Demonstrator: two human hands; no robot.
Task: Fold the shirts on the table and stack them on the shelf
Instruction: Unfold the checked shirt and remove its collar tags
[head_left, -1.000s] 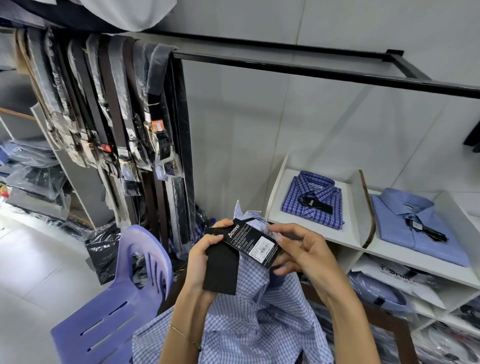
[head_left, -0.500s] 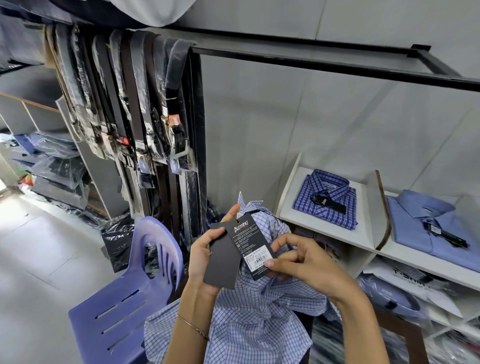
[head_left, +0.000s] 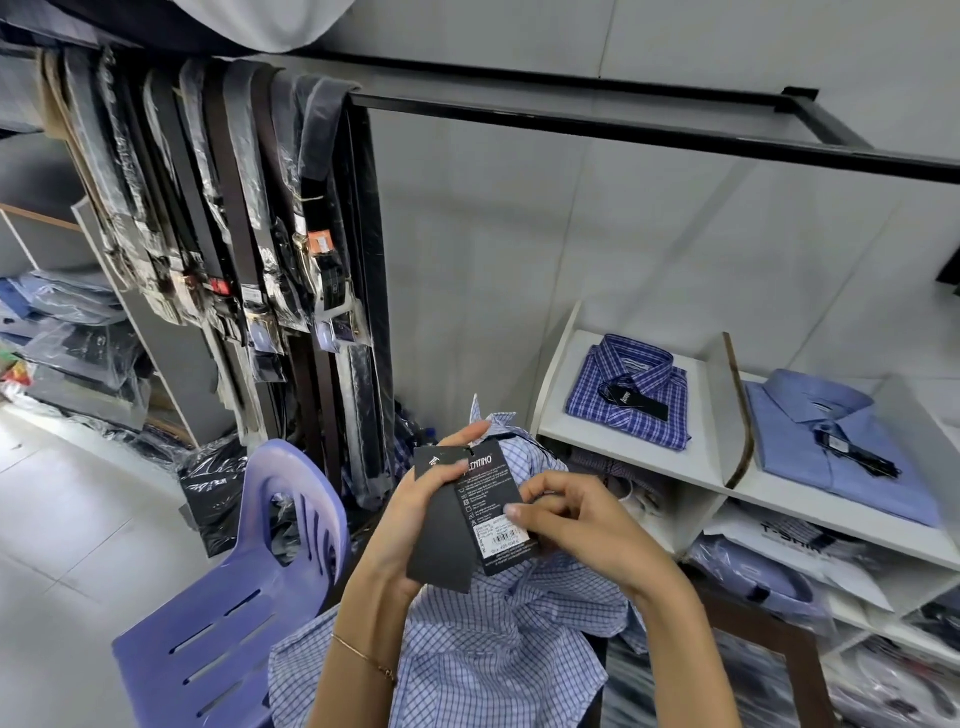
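Shop corner with white shelves (head_left: 639, 447) on the right, where a dark blue plaid folded shirt (head_left: 631, 392) and a plain blue folded shirt (head_left: 836, 441) each sit in their own cubby, plus belts (head_left: 223, 208) hanging on a black rack (head_left: 623, 122) and a purple plastic chair (head_left: 234, 597) at lower left. Compared to half a second ago, the black hang tags (head_left: 470, 519) are turned more upright. Left hand (head_left: 415, 499) pinches the tags' top with its thumb, right hand (head_left: 566, 519) has curled fingers on the label edge, and the light blue checked shirt (head_left: 467, 649) is bunched below both wrists.
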